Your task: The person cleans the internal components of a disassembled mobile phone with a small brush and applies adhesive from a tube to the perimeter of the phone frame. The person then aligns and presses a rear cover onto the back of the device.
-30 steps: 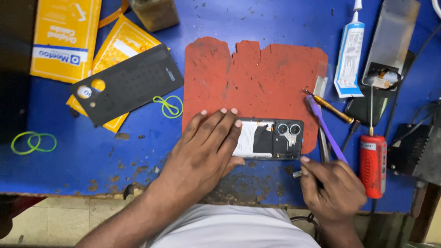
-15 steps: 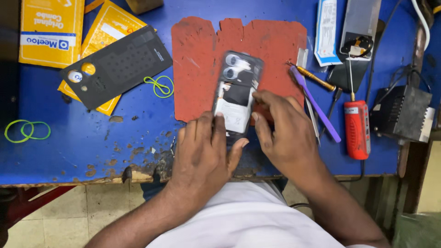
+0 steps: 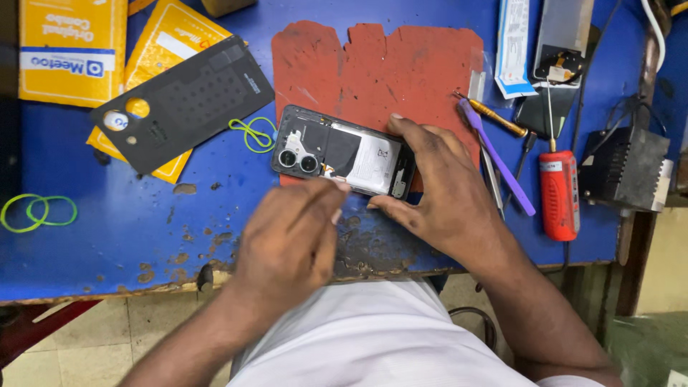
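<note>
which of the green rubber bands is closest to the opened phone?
The single looped green band lying just left of the phone, beside the black back cover. The other green bands sit far off at the bench's left edge.

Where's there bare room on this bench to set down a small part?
The widest free patch is blue bench top between the green rubber bands, the black back cover and the left hand. The upper red mat above the opened phone is also bare. Right of the right hand, tools crowd together.
</note>
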